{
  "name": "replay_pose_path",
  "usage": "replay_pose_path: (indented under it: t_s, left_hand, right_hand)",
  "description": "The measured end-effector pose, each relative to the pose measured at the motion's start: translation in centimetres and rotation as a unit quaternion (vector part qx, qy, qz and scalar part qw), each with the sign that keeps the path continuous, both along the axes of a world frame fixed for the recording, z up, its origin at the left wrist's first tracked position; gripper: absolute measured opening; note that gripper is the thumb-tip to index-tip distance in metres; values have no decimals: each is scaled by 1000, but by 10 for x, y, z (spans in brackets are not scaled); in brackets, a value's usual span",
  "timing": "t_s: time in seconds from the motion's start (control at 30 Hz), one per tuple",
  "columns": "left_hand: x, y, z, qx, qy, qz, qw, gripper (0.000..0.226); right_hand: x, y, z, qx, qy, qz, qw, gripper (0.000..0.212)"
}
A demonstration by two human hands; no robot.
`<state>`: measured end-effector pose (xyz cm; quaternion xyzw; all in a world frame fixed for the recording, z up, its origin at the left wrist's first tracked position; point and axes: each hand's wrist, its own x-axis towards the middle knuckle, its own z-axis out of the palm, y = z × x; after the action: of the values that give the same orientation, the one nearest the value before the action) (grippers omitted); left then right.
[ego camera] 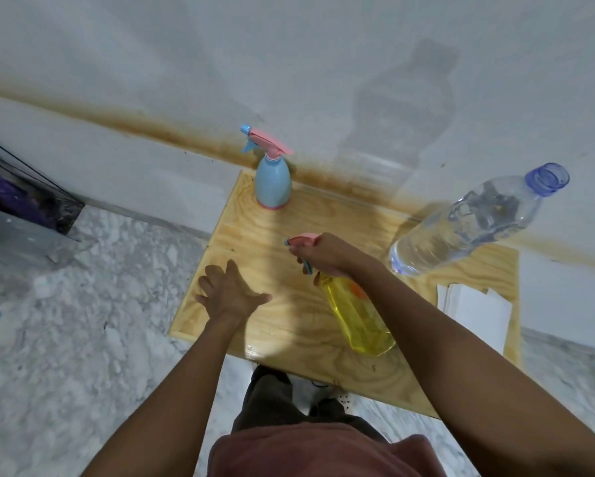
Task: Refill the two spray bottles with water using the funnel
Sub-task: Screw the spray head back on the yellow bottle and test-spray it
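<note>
A yellow see-through spray bottle [356,316] stands near the front of the small wooden table [254,242]. My right hand [327,256] grips its pink and blue spray head at the top. My left hand [229,292] hovers over the table's left part with fingers spread, holding nothing. A light blue spray bottle [273,182] with a pink and blue spray head stands upright at the table's far edge by the wall. A large clear water bottle [475,218] with no cap stands at the right, holding water. No funnel is in view.
White paper or cloth [475,311] lies at the table's right edge. A dark glass box [24,197] sits on the marble floor at the left. The white wall runs right behind the table. My legs are below the front edge.
</note>
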<state>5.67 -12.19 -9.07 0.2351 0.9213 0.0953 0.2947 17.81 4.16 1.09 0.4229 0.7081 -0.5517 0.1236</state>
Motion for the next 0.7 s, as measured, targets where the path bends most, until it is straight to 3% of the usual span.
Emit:
replay_pose_path:
  t_s: [0.33, 0.7]
  left_hand:
    - [0, 2, 0, -9, 7, 2, 1000, 115]
    - [1, 0, 5, -24, 9, -2, 1000, 112]
  right_hand:
    - [1, 4, -6, 26, -19, 27, 999, 40]
    - [11, 0, 6, 32, 41, 18, 998, 38]
